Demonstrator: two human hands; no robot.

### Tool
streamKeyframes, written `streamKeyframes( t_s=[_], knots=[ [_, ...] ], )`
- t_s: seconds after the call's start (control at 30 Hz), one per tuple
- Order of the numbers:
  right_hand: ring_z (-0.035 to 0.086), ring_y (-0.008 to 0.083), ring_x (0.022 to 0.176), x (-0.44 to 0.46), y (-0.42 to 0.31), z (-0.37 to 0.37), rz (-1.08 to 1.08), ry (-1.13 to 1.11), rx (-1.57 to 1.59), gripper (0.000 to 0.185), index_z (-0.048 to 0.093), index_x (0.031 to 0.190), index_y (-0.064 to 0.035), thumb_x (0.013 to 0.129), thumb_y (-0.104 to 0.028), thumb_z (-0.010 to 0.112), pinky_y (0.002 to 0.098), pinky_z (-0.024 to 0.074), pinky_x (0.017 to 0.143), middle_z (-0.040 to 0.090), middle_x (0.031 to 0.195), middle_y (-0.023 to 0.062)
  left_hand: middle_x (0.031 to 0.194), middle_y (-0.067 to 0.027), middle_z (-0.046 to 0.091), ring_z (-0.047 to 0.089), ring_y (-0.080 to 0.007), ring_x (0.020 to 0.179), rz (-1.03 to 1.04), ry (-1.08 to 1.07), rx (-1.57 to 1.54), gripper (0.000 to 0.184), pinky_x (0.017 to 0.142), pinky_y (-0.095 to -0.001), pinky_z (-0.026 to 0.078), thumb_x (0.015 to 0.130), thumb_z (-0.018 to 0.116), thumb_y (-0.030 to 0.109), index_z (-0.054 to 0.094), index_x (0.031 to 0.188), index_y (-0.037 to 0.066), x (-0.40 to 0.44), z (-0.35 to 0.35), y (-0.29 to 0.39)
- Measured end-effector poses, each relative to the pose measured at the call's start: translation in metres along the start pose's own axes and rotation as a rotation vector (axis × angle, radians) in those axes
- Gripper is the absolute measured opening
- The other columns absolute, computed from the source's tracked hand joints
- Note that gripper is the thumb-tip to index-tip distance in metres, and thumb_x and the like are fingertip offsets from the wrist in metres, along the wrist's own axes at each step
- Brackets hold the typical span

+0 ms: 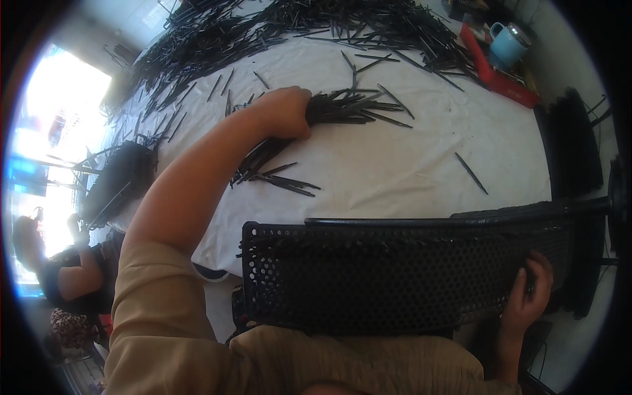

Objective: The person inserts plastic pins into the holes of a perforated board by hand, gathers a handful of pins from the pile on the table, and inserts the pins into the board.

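My left hand (288,113) reaches out over the white cloth and is closed around a bundle of thin black pen-like sticks (349,108). Their ends fan out to its right, and more sticks lie beneath the wrist. A long black perforated rack (368,280) lies across in front of my body, with short stick ends showing along its upper rows. Over the right end of that rack is my right hand (532,289), thumb and fingers apart, with nothing visible between them. Dark shadow there hides whether the fingertips touch the holes.
A large heap of black sticks (316,23) covers the table's far side. One loose stick (471,173) lies at right on the white cloth (408,171). A blue mug (509,45) stands by a red tray (494,76). Another person (76,270) sits at left beside another dark rack (122,178).
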State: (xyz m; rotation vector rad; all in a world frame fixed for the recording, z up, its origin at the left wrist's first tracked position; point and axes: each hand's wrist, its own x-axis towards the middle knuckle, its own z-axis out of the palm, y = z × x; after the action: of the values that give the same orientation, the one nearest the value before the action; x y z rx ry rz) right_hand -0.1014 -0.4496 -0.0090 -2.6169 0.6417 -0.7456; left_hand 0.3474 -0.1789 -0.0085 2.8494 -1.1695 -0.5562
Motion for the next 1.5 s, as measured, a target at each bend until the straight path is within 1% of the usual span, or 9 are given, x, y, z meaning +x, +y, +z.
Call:
streamKeyframes(
  t_s=[0.3,0.43,0.6,0.63,0.73,0.87,1.1,1.2,1.5],
  knots=[
    [0.053,0.0291,0.122,0.000,-0.005,0.012,0.052,0.183,0.209,0.032,0.055,0.121,0.0038,0.089,0.006,0.054,0.0395,0.0428,0.104,0.050,0.135,0.0202,0.100,-0.0226,0.067,0.064,-0.0401,0.098,-0.087,0.414,-0.176,0.050,0.085,-0.0465,0.050,0.070,0.067,0.016,0.054,0.118,0.004,-0.023,0.001,0.012],
    [0.055,0.0290,0.118,-0.004,-0.001,0.009,0.119,0.174,0.211,0.032,0.055,0.122,0.0051,0.089,0.005,0.055,0.0387,0.0424,0.103,0.057,0.127,0.0186,0.087,-0.0078,0.069,0.064,-0.0178,0.081,-0.033,0.583,-0.735,0.046,0.080,-0.0321,0.051,0.065,0.085,0.020,0.065,0.101,0.000,-0.024,-0.028,-0.017],
    [0.057,0.0300,0.115,-0.002,0.003,0.001,-0.024,0.031,-0.036,0.029,0.057,0.119,0.0044,0.090,0.004,0.056,0.0381,0.0423,0.101,0.062,0.119,0.0175,0.089,-0.0089,0.070,0.068,-0.0198,0.077,0.337,0.693,-1.453,0.025,0.071,-0.0330,0.057,0.078,0.076,0.006,0.067,0.100,0.000,-0.033,-0.060,-0.035],
    [0.057,0.0301,0.115,-0.001,0.003,0.000,-0.028,0.030,-0.032,0.028,0.058,0.118,0.0041,0.090,0.004,0.056,0.0384,0.0425,0.101,0.062,0.119,0.0178,0.101,-0.0127,0.069,0.062,-0.0326,0.117,0.355,0.607,-1.519,0.023,0.096,-0.0486,0.054,0.090,0.062,0.003,0.060,0.113,0.000,-0.031,-0.067,-0.054],
    [0.057,0.0294,0.115,0.000,0.001,0.001,-0.041,0.052,-0.046,0.028,0.057,0.119,0.0039,0.091,0.004,0.056,0.0383,0.0429,0.100,0.058,0.124,0.0187,0.101,-0.0155,0.068,0.062,-0.0353,0.116,0.487,0.503,-1.797,0.021,0.094,-0.0495,0.056,0.092,0.058,0.003,0.059,0.113,-0.001,-0.034,-0.072,-0.061],
    [0.055,0.0261,0.116,0.002,-0.008,0.010,0.034,0.213,0.112,0.038,0.049,0.129,0.0038,0.091,0.005,0.055,0.0372,0.0435,0.102,0.042,0.143,0.0199,0.086,-0.0154,0.069,0.070,-0.0251,0.075,0.246,0.632,-1.628,0.022,0.066,-0.0364,0.060,0.082,0.073,0.005,0.063,0.100,-0.005,-0.039,-0.064,-0.043],
    [0.054,0.0247,0.118,-0.001,-0.006,0.013,0.053,0.280,0.209,0.049,0.039,0.137,0.0033,0.091,0.005,0.056,0.0366,0.0448,0.101,0.032,0.149,0.0195,0.107,-0.0242,0.067,0.065,-0.0345,0.102,-0.150,0.402,-0.435,0.077,0.091,-0.0372,0.049,0.065,0.076,0.021,0.050,0.131,-0.006,-0.029,-0.031,-0.013],
    [0.056,0.0249,0.114,-0.001,0.001,0.010,0.027,0.265,0.163,0.038,0.049,0.129,0.0036,0.091,0.004,0.056,0.0360,0.0451,0.098,0.046,0.140,0.0194,0.101,-0.0248,0.069,0.067,-0.0345,0.095,-0.179,0.093,-0.059,0.051,0.086,-0.0372,0.051,0.067,0.074,0.025,0.068,0.107,-0.005,-0.026,-0.046,0.003],
    [0.060,0.0232,0.108,-0.005,0.014,0.010,-0.026,0.136,-0.026,0.016,0.062,0.110,0.0028,0.095,0.001,0.056,0.0326,0.0475,0.093,0.064,0.114,0.0144,0.079,-0.0147,0.065,0.069,-0.0295,0.077,-0.132,0.437,-1.282,0.023,0.062,-0.0404,0.055,0.070,0.074,0.003,0.065,0.091,0.001,-0.042,-0.037,-0.037]
  ],
)
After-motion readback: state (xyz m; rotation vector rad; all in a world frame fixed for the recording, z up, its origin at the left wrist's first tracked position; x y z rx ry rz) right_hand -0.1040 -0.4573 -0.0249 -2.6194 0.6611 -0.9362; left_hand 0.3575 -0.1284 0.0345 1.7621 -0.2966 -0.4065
